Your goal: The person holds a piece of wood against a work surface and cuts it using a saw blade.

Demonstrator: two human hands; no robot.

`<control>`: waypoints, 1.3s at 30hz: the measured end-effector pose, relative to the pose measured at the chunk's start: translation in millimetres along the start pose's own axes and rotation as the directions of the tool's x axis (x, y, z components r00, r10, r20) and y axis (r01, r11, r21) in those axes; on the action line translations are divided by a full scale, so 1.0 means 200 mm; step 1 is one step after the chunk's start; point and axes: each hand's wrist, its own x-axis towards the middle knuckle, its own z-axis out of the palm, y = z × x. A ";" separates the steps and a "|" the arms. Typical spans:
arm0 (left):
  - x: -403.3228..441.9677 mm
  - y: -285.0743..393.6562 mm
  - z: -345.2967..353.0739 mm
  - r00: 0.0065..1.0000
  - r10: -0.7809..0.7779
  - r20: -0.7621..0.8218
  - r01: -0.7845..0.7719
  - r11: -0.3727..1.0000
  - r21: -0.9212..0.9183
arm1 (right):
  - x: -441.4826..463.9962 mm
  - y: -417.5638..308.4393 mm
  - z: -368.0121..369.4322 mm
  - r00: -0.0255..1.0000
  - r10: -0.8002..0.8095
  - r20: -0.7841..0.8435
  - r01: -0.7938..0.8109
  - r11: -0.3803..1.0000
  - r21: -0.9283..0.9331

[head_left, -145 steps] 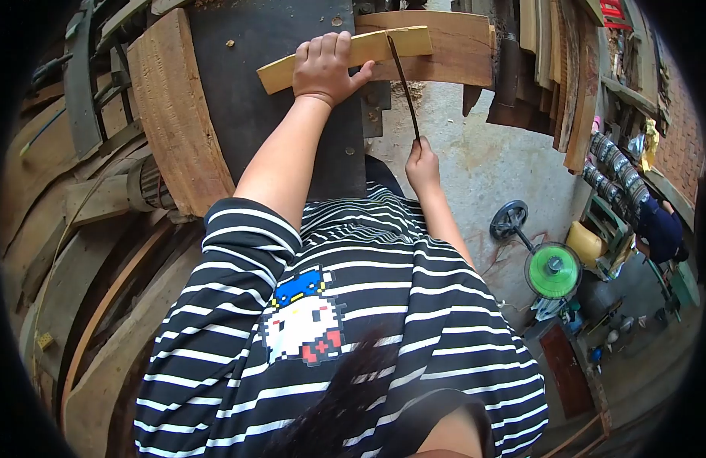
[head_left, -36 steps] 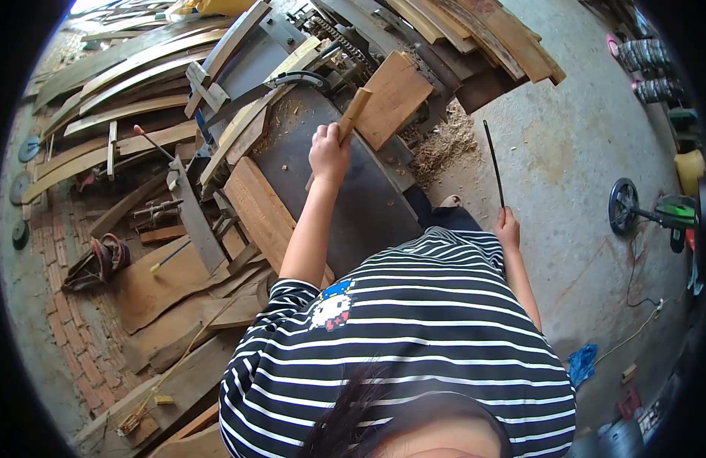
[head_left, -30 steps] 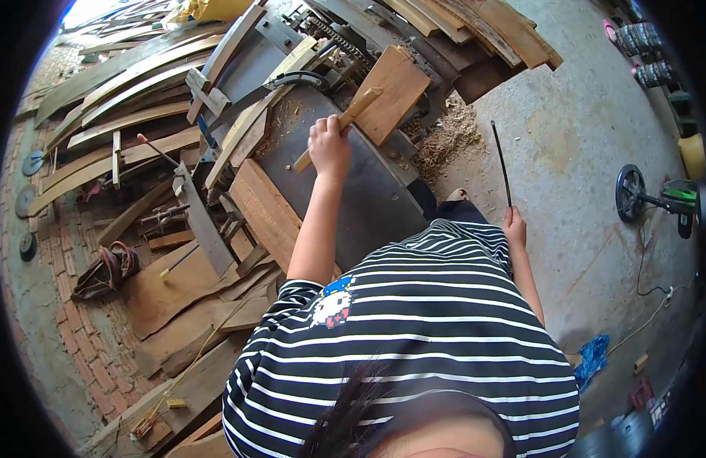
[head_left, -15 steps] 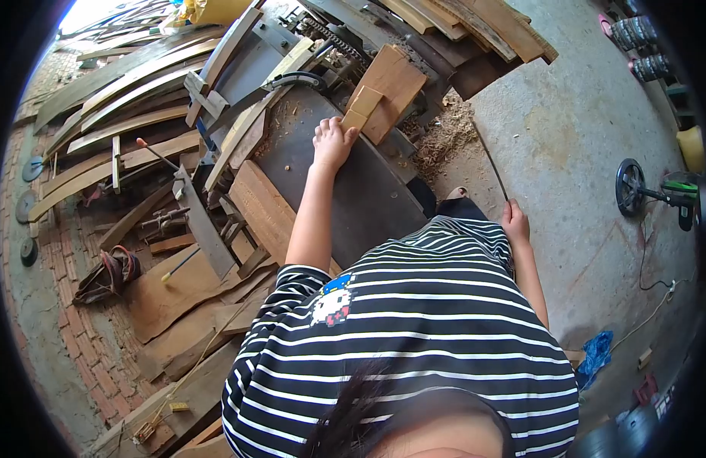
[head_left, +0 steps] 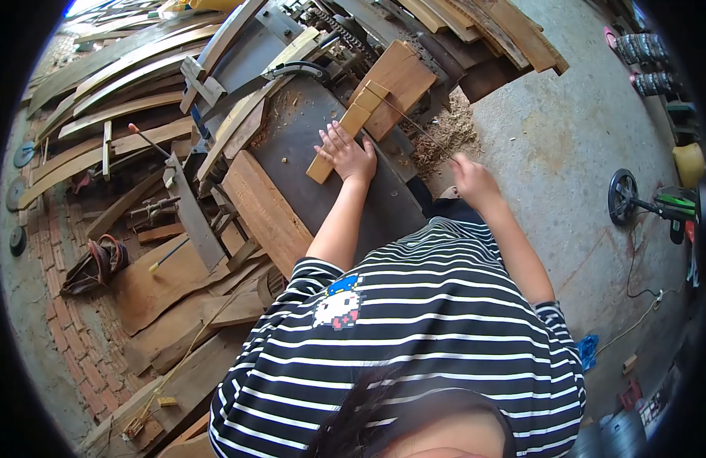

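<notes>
My left hand lies with fingers spread on a row of small light wooden blocks on the dark flat machine table. One end of the row shows below my fingers; the far end lies beside a wider reddish board. In my closed right hand is a thin stick. Its far tip reaches the last block at the board. Along the table's left side lies a thick brown plank.
Wood shavings pile on the floor right of the machine. Stacked boards overhang at the upper right, and long planks lie at the left. A chain shows at the back. A wheeled tool stands right.
My right hand has risen from low at the right, swinging the stick over to the blocks. My left hand has slid right and lies flatter, with more of the wood showing beneath it.
</notes>
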 end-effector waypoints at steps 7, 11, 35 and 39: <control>0.01 0.00 -0.01 0.996 -0.037 0.079 0.041 0.998 -0.049 | 0.40 -0.31 0.22 0.990 -0.032 0.137 0.054 0.985 -0.163; 0.01 -0.01 0.00 0.994 -0.068 0.084 0.073 0.995 -0.064 | 0.45 -0.30 0.32 0.993 -0.067 0.100 0.085 0.978 -0.191; 0.03 0.00 -0.05 0.981 -0.109 0.160 0.133 0.979 -0.152 | 0.41 -0.17 0.40 0.996 -0.004 0.092 0.013 0.995 -0.099; 0.03 0.00 -0.05 0.978 -0.111 0.176 0.137 0.980 -0.146 | 0.11 0.12 0.44 0.989 0.071 0.128 -0.053 0.989 -0.139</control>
